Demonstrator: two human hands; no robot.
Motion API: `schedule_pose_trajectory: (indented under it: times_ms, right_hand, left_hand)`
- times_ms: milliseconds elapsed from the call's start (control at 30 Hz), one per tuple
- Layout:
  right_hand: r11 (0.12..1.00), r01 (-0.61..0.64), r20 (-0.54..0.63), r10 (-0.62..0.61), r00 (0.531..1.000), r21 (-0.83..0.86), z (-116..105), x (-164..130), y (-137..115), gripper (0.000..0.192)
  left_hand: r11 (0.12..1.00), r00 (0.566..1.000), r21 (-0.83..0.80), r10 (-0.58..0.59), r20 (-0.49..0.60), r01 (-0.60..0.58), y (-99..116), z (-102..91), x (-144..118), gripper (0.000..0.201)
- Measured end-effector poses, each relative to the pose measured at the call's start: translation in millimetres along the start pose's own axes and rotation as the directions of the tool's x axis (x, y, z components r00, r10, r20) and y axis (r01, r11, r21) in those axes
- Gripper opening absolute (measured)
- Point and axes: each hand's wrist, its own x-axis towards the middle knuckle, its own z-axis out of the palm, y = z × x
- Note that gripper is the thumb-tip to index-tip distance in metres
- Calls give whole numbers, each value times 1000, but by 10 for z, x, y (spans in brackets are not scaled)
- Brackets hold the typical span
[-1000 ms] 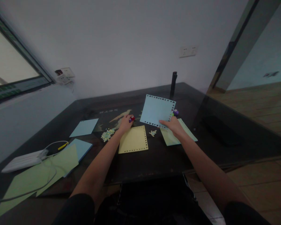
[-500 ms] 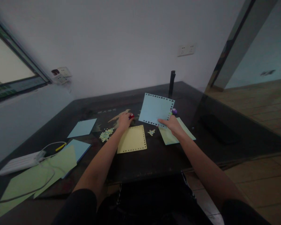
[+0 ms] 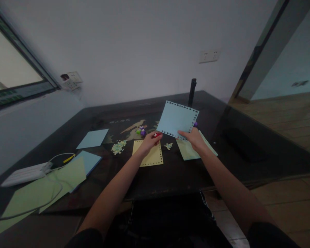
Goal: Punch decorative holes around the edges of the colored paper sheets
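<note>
Lifted since the earlier frame, the left hand (image 3: 149,142) has left the bench (image 3: 170,175), its grip closed on a small red paper punch (image 3: 157,135); the right hand (image 3: 193,137) pinches the raised light-blue heart-edged paper sheet (image 3: 177,119), arm outstretched.

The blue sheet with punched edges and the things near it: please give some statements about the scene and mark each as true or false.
1. The right hand holds the blue punched sheet above the table. True.
2. The left hand holds a purple punch. False: it holds a small red punch; the purple and green punches lie on the table apart from it.
3. The yellow sheet has holes along its edge. True.
4. The paper scraps lie on the yellow sheet. False: they lie on the table to its left.
</note>
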Motion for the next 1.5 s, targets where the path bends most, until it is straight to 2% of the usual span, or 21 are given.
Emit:
schedule_pose_trajectory:
  times_ms: [133,233,433,667,1267,1500]
  right_hand:
    - [999,19,-65,-20,998,-26,-70,-28,29,40]
    - [998,44,-94,-47,994,-34,-108,-39,71,42]
    - [990,64,-85,-75,994,-129,-84,-80,58,40]
    - [963,127,-39,-140,989,-237,-109,-71,89,41]
    - [955,134,-42,-150,988,-264,-124,-68,80,41]
    - [942,163,12,-167,986,-292,-134,-53,100,38]
  left_hand:
    - [919,985,-364,-106,138,150,60,78,-153,24]
    - [860,977,-471,-134,164,197,84,88,-227,25]
    - [880,997,-468,-65,36,74,83,103,-273,24]
    - [897,1000,-441,6,22,4,123,118,-302,18]
    - [903,998,-430,5,55,19,121,82,-289,16]
    - [944,999,-328,-14,30,23,120,52,-288,24]
